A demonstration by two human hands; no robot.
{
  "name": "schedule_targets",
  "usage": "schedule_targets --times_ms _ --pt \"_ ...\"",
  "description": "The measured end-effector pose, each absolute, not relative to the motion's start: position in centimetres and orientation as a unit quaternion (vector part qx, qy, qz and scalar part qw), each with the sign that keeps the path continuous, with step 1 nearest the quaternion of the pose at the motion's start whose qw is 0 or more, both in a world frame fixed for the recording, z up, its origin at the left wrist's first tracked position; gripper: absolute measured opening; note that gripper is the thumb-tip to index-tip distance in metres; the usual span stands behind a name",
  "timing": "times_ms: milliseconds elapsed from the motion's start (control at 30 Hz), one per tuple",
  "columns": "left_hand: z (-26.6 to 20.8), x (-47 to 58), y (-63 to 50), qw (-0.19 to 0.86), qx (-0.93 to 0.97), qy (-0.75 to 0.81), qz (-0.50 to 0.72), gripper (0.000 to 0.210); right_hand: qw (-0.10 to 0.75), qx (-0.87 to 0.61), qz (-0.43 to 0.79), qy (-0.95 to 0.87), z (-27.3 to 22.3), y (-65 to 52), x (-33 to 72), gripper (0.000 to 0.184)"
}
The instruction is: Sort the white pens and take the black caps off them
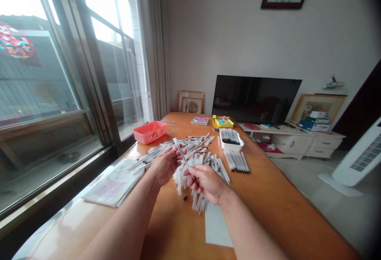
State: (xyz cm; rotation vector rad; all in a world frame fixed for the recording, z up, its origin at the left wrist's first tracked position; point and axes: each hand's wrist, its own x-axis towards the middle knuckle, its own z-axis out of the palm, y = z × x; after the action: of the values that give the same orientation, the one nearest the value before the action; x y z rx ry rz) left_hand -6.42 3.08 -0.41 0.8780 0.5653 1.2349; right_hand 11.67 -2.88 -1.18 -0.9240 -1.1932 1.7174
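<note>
A slim, whitish pen barrel (179,149) is held at a slant above the table. My left hand (166,164) is closed with its fingers on the barrel's middle. At the barrel's lower end, my right hand (206,180) pinches it between thumb and fingers. Beneath and beyond both hands spreads a loose pile of white pen tubes (222,169). Dark-tipped refills or pens (157,150) lie to the left of that pile. A small black cap (185,198) rests on the wood just below the pile.
A red plastic box (143,135) stands at the back left. On the right, a white tray (233,147) holds black-ended pens, with a row of pens (236,161) before it. Papers (110,184) lie left; a white sheet (217,226) lies near my right forearm. A yellow box (224,123) stands behind.
</note>
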Motion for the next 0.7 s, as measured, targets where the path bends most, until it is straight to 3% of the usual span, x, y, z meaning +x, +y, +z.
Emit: schedule_targets --times_ms 200,400,700 --pt "-0.2 -7.9 3.8 0.682 0.361 0.244 0.587 0.034 0.397 -0.340 0.738 -0.427 -1.0 -2.9 12.1 0.032" --pt "0.2 -7.8 3.7 0.654 0.358 0.246 0.620 0.028 0.418 -0.335 0.717 -0.445 -1.1 -2.9 12.2 0.038" --pt "0.5 -7.5 3.6 0.611 0.321 0.256 0.677 0.030 0.422 -0.439 0.473 -0.637 -0.4 -4.0 10.5 0.033"
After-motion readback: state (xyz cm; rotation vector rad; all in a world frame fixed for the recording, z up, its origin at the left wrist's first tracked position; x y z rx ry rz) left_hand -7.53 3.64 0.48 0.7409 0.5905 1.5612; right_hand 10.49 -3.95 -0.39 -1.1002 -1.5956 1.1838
